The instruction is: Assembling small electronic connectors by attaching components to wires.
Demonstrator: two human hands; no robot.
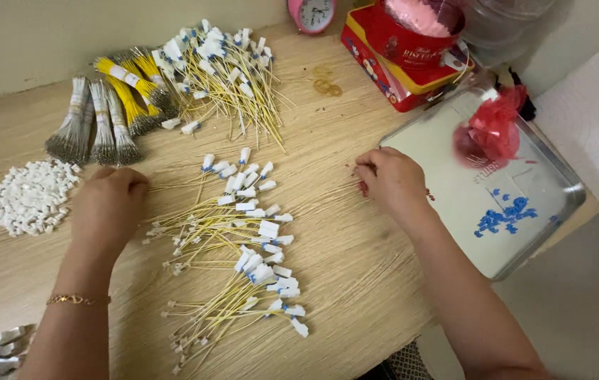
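Both hands (109,204) (391,179) curl knuckles-up, grip unclear, flanking yellow wires (222,239) lying roughly left-right, white tags rightward.

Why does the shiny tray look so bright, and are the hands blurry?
Head view: soft, even light; the metal tray reflects it as pale glare. Left hand and right hand look slightly soft, casting faint shadows on the wooden table. The yellow wires stay fairly sharp.

Pink alarm clock (311,14) at table's back edge; red biscuit tin (403,67) w/ red tub on top, rubber bands (326,81) just beside; metal tray (546,211) holding blue bits (505,215) & red mesh bag (493,128); grey wire bundles (95,127) far side
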